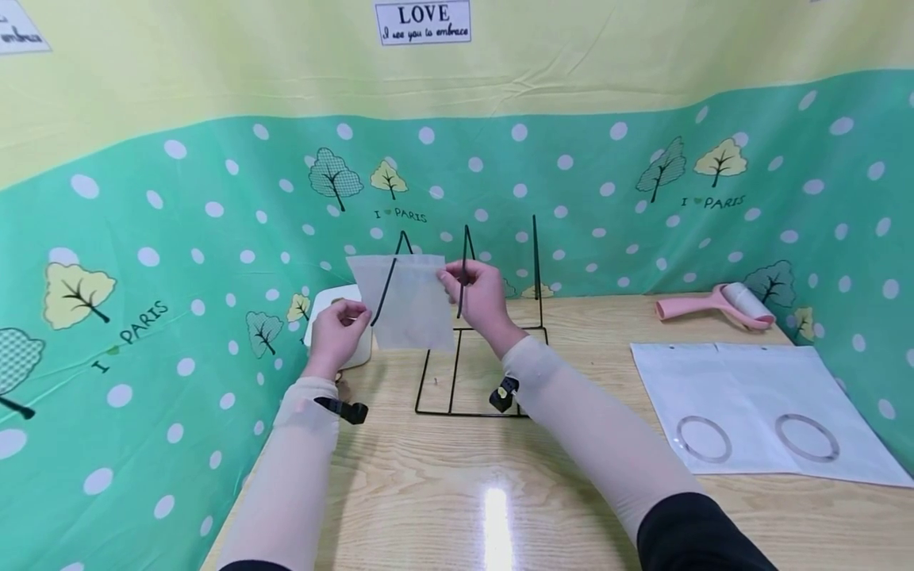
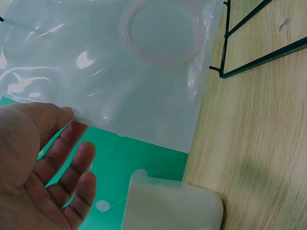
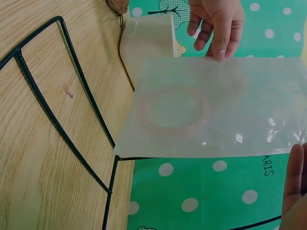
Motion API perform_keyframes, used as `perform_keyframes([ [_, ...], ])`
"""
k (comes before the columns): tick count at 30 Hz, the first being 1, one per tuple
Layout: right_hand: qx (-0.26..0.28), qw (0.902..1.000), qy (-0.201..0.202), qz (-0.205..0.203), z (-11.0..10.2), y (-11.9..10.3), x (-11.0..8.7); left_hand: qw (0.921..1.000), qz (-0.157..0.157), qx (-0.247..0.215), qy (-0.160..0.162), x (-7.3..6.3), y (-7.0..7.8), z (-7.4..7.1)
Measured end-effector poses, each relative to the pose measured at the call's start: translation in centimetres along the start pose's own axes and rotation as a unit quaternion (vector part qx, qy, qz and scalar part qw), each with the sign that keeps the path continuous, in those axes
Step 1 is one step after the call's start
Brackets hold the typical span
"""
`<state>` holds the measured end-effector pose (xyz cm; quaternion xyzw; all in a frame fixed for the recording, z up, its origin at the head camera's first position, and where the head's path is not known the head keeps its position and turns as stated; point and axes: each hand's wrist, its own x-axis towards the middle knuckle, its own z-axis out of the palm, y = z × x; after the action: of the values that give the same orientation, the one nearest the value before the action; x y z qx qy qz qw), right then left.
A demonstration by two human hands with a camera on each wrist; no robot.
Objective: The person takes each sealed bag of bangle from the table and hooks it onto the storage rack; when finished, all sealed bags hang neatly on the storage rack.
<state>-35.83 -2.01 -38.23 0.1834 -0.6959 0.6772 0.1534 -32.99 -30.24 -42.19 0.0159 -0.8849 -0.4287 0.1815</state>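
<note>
A translucent plastic bag (image 1: 414, 305) is held upright, with a pale pink ring (image 2: 162, 33) showing in its lower part. My left hand (image 1: 336, 333) pinches one side edge of it between thumb and index finger, the other fingers loosely bent. At the opposite edge, near the top, my right hand (image 1: 485, 297) pinches the bag; only some of its fingers (image 3: 293, 175) appear in the right wrist view. A black wire rack (image 1: 457, 369) stands on the table. One of its upright prongs crosses in front of the bag, another in front of my right hand.
A white board-like object (image 1: 328, 305) with rounded corners leans at the back left. On the right, a white sheet-like piece (image 1: 750, 381) lies flat with two rings. Behind it is a pink lint roller (image 1: 714, 305). Patterned green cloth (image 1: 214, 317) walls the table.
</note>
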Motion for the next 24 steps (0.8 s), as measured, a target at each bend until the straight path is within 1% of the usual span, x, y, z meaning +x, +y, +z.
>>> perform_keyframes([
  [5,-0.015,0.9998,-0.002,0.012,0.03,0.06,-0.04,1.0,-0.005,-0.001,-0.001,-0.05,0.03,-0.05],
  [13,-0.013,0.9997,-0.005,0.02,-0.09,0.13,-0.06,0.9999,-0.012,0.002,-0.003,-0.03,-0.05,-0.08],
  [19,-0.005,0.9998,-0.008,0.018,-0.22,0.27,-0.14,1.0,-0.001,0.0,0.001,-0.04,-0.21,-0.31],
  [24,-0.022,0.9994,-0.006,0.025,-0.34,0.27,-0.25,1.0,0.001,0.006,0.002,-0.17,-0.32,-0.52],
])
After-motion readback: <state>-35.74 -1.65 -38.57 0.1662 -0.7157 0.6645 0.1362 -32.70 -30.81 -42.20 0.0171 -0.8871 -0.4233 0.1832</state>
